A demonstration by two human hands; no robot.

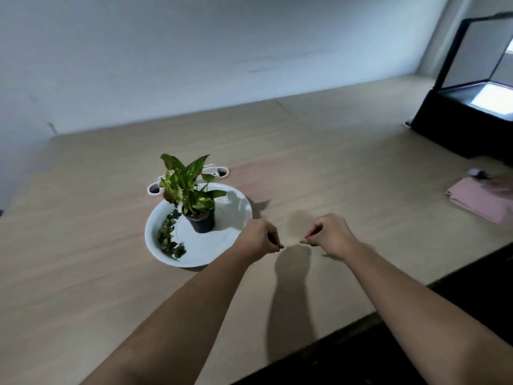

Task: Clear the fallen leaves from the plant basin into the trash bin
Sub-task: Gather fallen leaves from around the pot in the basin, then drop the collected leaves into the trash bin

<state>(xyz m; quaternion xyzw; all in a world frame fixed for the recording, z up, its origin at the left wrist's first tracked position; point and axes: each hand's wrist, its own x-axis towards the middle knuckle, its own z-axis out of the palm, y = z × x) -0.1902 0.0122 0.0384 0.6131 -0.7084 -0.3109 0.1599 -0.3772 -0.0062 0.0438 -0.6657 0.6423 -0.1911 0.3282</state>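
Observation:
A white round basin sits on the wooden table, with a small potted plant in a black pot standing in it. Several fallen green leaves lie along the basin's left inner side. My left hand hovers at the basin's right rim, fingers closed on a small dark leaf bit. To its right, above the bare table, my right hand is closed too, pinching a small green leaf at its fingertips. No trash bin is clearly visible.
A white and pink object lies behind the basin. A black-framed glass box stands at the back right. A folded pink cloth lies at the right edge. The table's front edge runs diagonally below my right arm.

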